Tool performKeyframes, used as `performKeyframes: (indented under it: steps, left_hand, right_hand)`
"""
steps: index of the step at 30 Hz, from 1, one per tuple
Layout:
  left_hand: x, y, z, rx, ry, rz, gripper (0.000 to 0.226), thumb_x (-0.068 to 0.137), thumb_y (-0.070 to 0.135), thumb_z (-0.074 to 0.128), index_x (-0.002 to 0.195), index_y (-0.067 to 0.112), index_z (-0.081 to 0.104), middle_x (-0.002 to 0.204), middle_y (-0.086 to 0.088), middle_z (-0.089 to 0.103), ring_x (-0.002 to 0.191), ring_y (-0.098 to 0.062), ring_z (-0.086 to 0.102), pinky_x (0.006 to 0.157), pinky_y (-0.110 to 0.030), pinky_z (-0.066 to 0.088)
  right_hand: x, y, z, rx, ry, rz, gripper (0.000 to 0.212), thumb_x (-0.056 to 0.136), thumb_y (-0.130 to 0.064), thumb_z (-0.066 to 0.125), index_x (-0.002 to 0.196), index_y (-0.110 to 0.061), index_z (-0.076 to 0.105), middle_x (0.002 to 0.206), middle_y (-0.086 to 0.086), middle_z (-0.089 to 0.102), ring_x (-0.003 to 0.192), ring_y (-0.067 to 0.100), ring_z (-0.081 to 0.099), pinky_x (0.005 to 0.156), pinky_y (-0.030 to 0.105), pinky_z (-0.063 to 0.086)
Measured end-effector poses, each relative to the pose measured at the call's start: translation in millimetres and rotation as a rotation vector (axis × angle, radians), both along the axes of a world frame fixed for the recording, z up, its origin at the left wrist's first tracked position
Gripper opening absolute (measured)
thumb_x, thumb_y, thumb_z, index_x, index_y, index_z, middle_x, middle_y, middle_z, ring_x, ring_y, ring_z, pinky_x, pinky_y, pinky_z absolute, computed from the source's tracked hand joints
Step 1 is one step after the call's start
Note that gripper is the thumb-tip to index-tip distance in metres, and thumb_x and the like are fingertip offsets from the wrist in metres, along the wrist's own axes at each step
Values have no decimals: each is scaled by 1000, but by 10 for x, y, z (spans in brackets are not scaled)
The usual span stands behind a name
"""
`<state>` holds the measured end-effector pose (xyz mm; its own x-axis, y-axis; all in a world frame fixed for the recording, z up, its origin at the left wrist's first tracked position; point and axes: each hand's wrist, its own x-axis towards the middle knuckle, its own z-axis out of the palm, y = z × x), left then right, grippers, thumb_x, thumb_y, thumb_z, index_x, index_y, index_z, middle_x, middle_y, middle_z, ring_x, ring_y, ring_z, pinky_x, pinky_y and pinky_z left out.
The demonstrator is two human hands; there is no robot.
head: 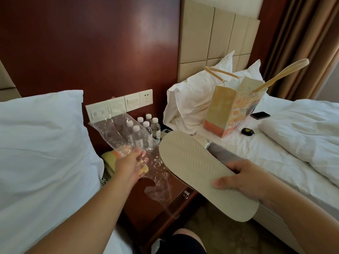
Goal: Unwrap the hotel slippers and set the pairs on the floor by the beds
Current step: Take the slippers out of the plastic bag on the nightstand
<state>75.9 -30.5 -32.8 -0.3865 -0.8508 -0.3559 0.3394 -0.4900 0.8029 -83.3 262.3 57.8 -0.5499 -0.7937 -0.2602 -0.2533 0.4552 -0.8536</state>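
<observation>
Two white beds flank the scene, the left bed [36,143] with a plump pillow, the right bed [275,153] rumpled and carrying a paper gift bag [231,114], a phone [260,115] and a small black case [247,132]. Between them stands a dark nightstand [165,204] with water bottles [145,131] at the back. Above its front edge, the right hand [244,177] clamps thumb and fingers on the slippers [201,173], pale sole up. The left hand [131,165] closes its fingers on the clear plastic wrapper [121,131], held over the nightstand.
</observation>
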Motion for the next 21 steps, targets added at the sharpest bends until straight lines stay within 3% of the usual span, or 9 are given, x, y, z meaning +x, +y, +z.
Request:
performKeyframes:
  steps: [3,8,10,15,18,21]
  left_hand:
    - [-92,-253,19,-37,5,29,50,89,1,68,135,15,53,115,-10,71,93,-20,72,73,-38,59]
    - [-152,-480,-200,-67,-81,59,60,91,-2,65,143,20,44,122,-9,67,99,-22,71,72,-38,58]
    - [-154,-486,-392,-22,-126,55,63,92,-3,63,147,19,39,128,-12,63,101,-23,69,76,-40,59]
    - [-76,-362,-961,44,-242,-21,66,92,-2,64,148,19,35,118,-8,64,101,-26,68,80,-46,58]
    - [-56,-286,-1070,88,-262,-121,84,88,1,69,154,20,20,128,-14,59,110,-30,64,93,-53,53]
    - [-64,-282,-1106,94,-307,-203,85,86,10,75,153,21,24,128,-10,58,114,-29,61,97,-52,51]
  right_hand:
    - [-57,-145,-86,-83,-65,-60,21,64,-37,90,79,-35,76,81,-3,79,70,18,76,50,25,57]
    - [-145,-390,-237,-213,-106,-144,37,50,-50,89,82,-37,75,81,-5,78,68,17,75,48,24,56]
    - [-155,-471,-310,-235,-125,-142,35,53,-50,89,82,-38,75,83,-6,78,69,18,76,51,26,58]
    - [-178,-690,-614,-213,-172,-155,33,56,-45,89,85,-35,76,86,-2,79,73,21,76,55,32,59]
    - [-165,-691,-671,-225,-190,-152,35,55,-45,89,85,-33,77,86,-1,79,73,22,76,56,31,58]
    - [-173,-731,-731,-224,-214,-151,34,56,-44,90,85,-34,77,86,-1,79,73,22,76,54,30,59]
